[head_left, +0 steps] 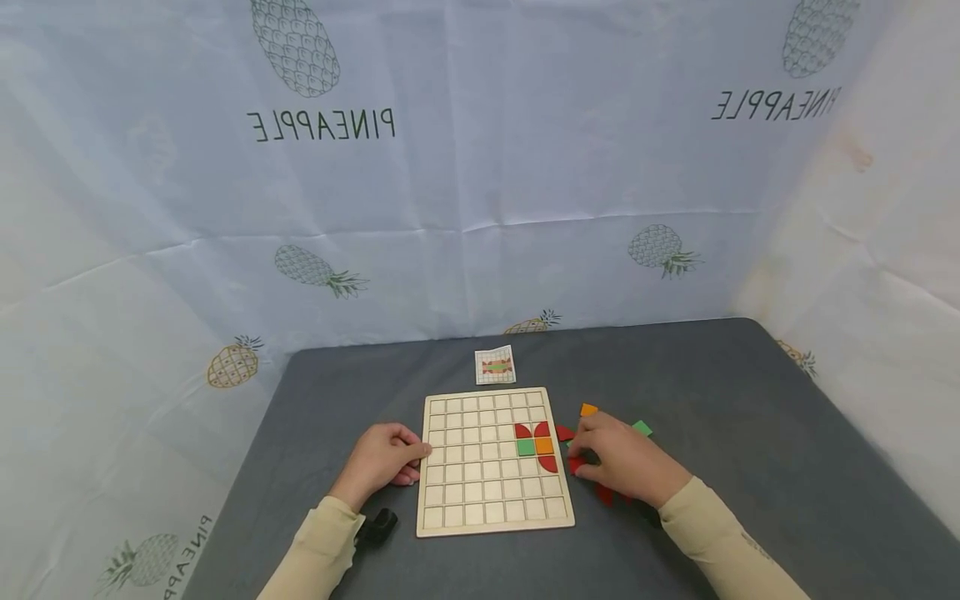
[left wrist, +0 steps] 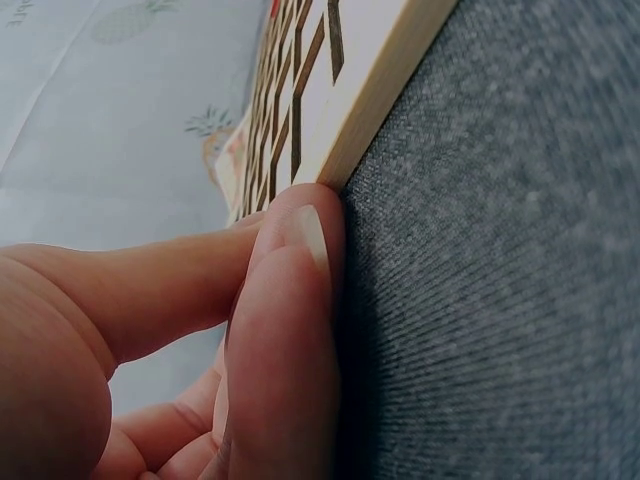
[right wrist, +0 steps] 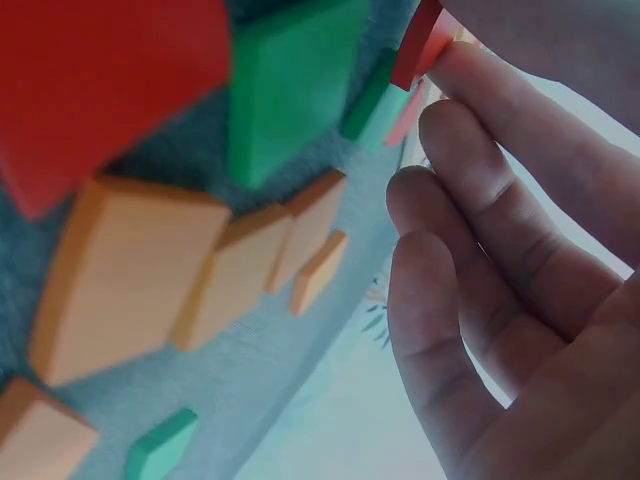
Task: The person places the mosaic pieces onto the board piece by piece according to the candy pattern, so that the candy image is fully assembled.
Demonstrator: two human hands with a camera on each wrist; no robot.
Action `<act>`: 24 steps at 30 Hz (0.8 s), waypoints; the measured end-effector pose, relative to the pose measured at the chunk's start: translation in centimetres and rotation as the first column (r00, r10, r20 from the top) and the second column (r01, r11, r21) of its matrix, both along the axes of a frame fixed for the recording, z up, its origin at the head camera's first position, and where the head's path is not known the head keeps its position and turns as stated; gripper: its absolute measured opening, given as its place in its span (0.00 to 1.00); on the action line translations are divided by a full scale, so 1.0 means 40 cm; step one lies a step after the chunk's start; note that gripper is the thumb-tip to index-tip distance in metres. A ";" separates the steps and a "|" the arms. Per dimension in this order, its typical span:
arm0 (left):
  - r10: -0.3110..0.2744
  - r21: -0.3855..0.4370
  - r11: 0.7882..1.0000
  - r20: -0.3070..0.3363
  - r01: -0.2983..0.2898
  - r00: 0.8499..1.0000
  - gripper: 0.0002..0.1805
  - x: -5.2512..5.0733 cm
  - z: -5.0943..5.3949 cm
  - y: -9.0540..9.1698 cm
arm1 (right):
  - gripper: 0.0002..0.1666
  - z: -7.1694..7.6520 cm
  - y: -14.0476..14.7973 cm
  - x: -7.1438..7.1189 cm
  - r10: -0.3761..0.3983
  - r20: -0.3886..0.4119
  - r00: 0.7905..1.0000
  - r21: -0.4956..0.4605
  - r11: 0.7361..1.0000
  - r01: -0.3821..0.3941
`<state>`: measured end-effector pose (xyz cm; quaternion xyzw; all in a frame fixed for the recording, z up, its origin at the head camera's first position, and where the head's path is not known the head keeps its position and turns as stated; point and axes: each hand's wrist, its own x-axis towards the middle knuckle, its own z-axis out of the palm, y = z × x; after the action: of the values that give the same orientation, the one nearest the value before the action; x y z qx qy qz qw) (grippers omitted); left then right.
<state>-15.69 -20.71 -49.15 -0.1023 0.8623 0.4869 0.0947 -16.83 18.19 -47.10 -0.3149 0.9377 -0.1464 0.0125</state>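
Note:
A pale wooden grid board (head_left: 465, 493) lies on the table. My left hand (head_left: 384, 457) pinches its left edge, thumb and a fingertip at the rim (left wrist: 345, 150). Toward the board's right side, several red rounded pieces (head_left: 548, 463) sit in cells around a green square (head_left: 527, 447) and an orange square (head_left: 543, 446). Just off the right edge, my right hand (head_left: 626, 460) pinches a small red piece (right wrist: 420, 45) between thumb and forefinger; its full outline is hidden. The other fingers of that hand are loosely bent.
Loose red, green (right wrist: 295, 90) and orange (right wrist: 135, 280) pieces lie on the table under and around the right hand. Behind the board is a small card (head_left: 495, 366) with a coloured grid pattern. A pineapple-print cloth (head_left: 465, 167) hangs behind the dark table (head_left: 360, 383).

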 end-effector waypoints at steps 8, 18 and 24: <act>0.013 -0.012 1.000 0.009 -0.013 1.000 0.12 0.001 0.002 -0.011 | 0.10 0.020 -0.052 -0.013 0.029 -0.026 0.999 -0.038 0.999 -0.030; 0.007 0.003 1.000 -0.004 -0.007 1.000 0.12 -0.002 -0.005 -0.008 | 0.08 0.013 -0.139 -0.018 0.123 -0.064 0.990 -0.080 0.989 -0.128; -0.001 0.002 1.000 -0.002 0.001 1.000 0.13 -0.003 -0.007 0.001 | 0.09 0.006 -0.152 -0.009 0.112 -0.054 0.992 -0.073 0.991 -0.116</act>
<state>-15.83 -20.65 -49.42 -0.1011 0.8620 0.4878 0.0941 -17.18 12.10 -46.85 -0.3716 0.9120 -0.1729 -0.0146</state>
